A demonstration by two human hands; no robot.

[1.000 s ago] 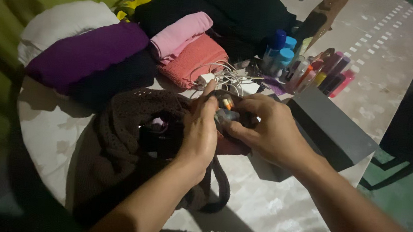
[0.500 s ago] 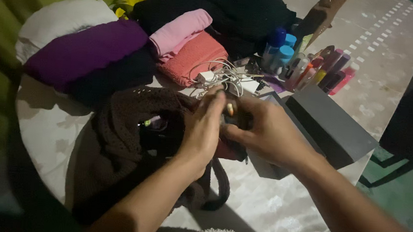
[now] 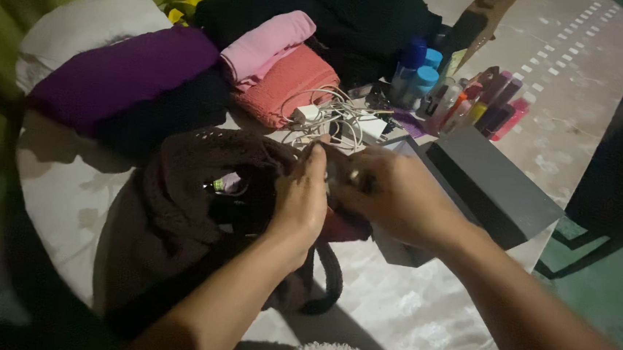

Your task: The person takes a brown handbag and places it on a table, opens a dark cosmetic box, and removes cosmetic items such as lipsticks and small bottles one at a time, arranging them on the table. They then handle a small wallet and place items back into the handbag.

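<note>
Crocheted brown bag (image 3: 177, 209) under both hands; left hand (image 3: 301, 200) pinching its rim, right hand (image 3: 390, 199) clutching small item.

Folded clothes (image 3: 187, 71) lie behind the knitted bag (image 3: 177, 217), box (image 3: 493, 184) right.

A dim home room: folded purple cloth (image 3: 125, 70) and pink towels (image 3: 266, 40) lie at eleven o'clock on the pale patterned desk (image 3: 419, 307), small cosmetic bottles (image 3: 477, 106) at one o'clock.
</note>
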